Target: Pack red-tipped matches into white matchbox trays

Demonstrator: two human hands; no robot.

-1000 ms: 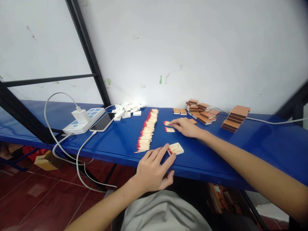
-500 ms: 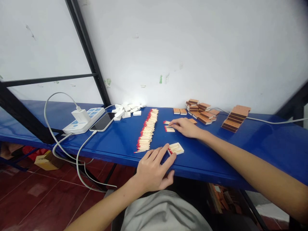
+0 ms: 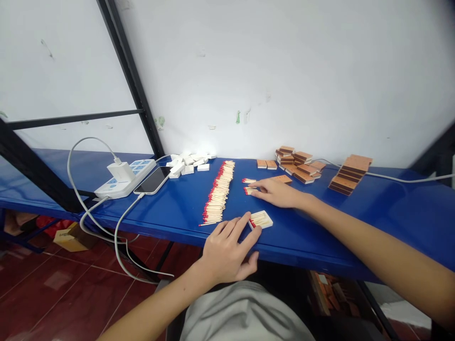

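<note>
Blue tabletop (image 3: pixel 305 233) — matchbox tray (image 3: pixel 269 222) between both hands (image 3: pixel 227 248) (image 3: pixel 277 193)

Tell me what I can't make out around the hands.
All in the head view:
Stick ends of the nearer match pile: hidden by the right hand.
Left end of the white tray: partly hidden by the left hand.
Number of matches in the long row: too small, overlapping.
Right arm's upper part: cut off by the picture's edge.
</note>
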